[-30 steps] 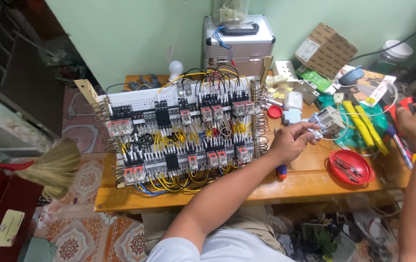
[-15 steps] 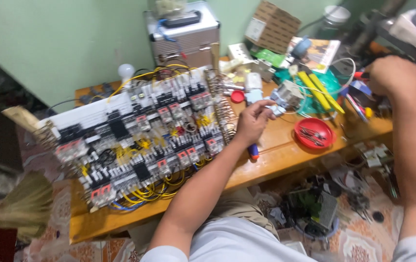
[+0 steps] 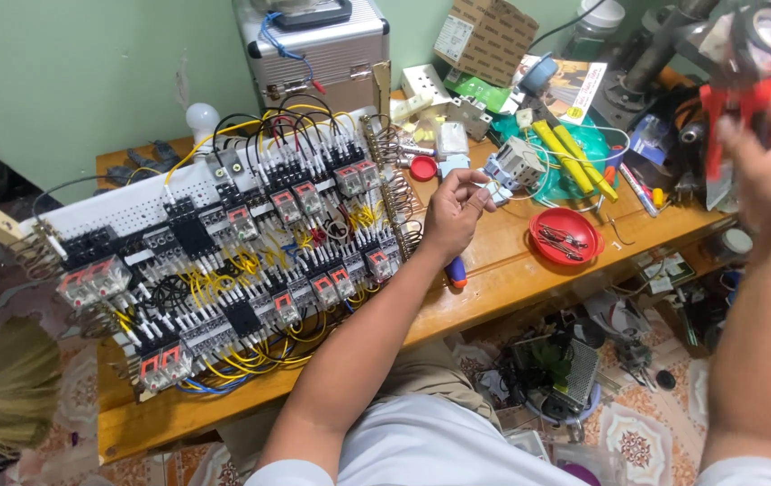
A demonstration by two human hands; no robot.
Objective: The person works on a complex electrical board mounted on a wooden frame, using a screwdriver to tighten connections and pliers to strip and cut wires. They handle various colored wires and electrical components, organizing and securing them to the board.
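Red dish [image 3: 567, 237] and yellow-wired relay board [image 3: 224, 261] flanking left hand [image 3: 454, 216].

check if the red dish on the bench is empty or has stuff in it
Not empty: the red dish holds a few small metal pieces on its bottom.

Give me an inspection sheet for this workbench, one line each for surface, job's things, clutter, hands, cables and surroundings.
Surface: wooden bench, crowded along the back and right.
Job's things: small white relay part pinched in the left hand's fingers; red-handled pliers held by the right hand; a white perforated wiring panel with rows of relays beside it.
Clutter: red dish of small metal parts, yellow strips, cardboard box, metal case, light bulb.
Hands: left hand raised over the bench; right hand blurred, near the camera.
Cables: yellow, black and red wires looped across the panel.
Surroundings: green wall, broom, parts on a patterned floor.
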